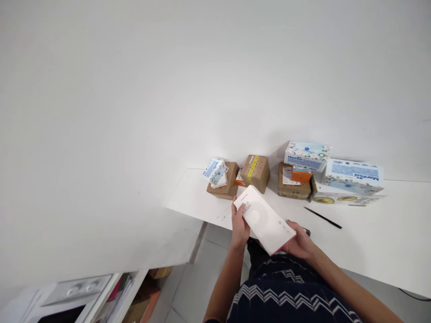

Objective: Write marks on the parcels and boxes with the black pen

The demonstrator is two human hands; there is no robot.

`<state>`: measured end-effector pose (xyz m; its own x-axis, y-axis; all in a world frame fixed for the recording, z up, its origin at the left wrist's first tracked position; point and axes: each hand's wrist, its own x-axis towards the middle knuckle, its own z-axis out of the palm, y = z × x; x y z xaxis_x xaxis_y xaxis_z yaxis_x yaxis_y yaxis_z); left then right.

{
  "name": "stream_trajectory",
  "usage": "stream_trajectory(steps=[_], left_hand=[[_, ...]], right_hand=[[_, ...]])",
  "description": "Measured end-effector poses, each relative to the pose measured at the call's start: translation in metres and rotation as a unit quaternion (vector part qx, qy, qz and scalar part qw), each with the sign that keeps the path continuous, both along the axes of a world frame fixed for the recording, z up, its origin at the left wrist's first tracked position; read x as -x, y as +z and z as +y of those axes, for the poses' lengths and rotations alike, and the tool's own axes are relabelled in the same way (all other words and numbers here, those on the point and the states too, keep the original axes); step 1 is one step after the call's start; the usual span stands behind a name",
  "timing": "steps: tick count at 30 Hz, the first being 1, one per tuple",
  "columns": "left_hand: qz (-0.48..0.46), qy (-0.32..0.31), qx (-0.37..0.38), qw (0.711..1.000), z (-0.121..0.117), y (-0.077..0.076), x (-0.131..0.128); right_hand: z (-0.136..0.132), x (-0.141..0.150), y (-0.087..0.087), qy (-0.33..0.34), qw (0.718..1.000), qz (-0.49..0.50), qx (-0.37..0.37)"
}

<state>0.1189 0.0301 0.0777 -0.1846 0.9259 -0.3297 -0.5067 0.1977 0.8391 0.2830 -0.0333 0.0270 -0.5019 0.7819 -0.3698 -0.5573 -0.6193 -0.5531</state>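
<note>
- Holding the box (264, 219) between them: left hand (239, 228), clasped on its left edge, and right hand (298, 241), clasped on its right end.
- Beyond the grip: cartons (255, 175) on the table (188, 193).
- Right of it: pen-like item (323, 217).

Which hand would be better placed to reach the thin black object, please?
Probably the right hand: it is nearer the thin black object than the left hand, though both hold the white box.
</note>
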Motion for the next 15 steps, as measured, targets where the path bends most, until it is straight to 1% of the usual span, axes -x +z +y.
stream_trajectory(steps=[2, 3, 4, 6, 8, 9, 10, 15], left_hand=[[-0.014, 0.011, -0.006, 1.000, 0.002, 0.002, 0.003], [-0.014, 0.021, -0.011, 1.000, 0.003, 0.002, 0.005], [-0.012, 0.031, -0.016, 0.999, 0.004, 0.001, 0.007], [-0.002, 0.044, -0.023, 0.999, 0.005, 0.000, 0.012], [0.013, 0.052, -0.025, 0.998, 0.007, -0.001, 0.016], [0.021, 0.055, -0.023, 0.998, 0.008, -0.002, 0.018], [0.028, 0.057, -0.020, 0.998, 0.008, -0.002, 0.019], [0.045, 0.043, -0.007, 0.998, 0.011, 0.002, 0.020]], right_hand=[[0.004, 0.001, 0.001, 0.013, 1.000, 0.004, 0.018], [0.007, 0.001, 0.001, 0.008, 1.000, 0.001, 0.022], [0.009, 0.002, 0.000, -0.007, 1.000, -0.008, 0.022], [0.012, 0.003, -0.001, -0.068, 0.997, -0.039, 0.010], [0.013, 0.002, -0.002, -0.139, 0.987, -0.076, -0.018], [0.012, 0.001, -0.003, -0.167, 0.981, -0.090, -0.036], [0.011, -0.001, -0.002, -0.180, 0.977, -0.102, -0.055], [0.005, -0.011, 0.006, -0.168, 0.958, -0.159, -0.168]])
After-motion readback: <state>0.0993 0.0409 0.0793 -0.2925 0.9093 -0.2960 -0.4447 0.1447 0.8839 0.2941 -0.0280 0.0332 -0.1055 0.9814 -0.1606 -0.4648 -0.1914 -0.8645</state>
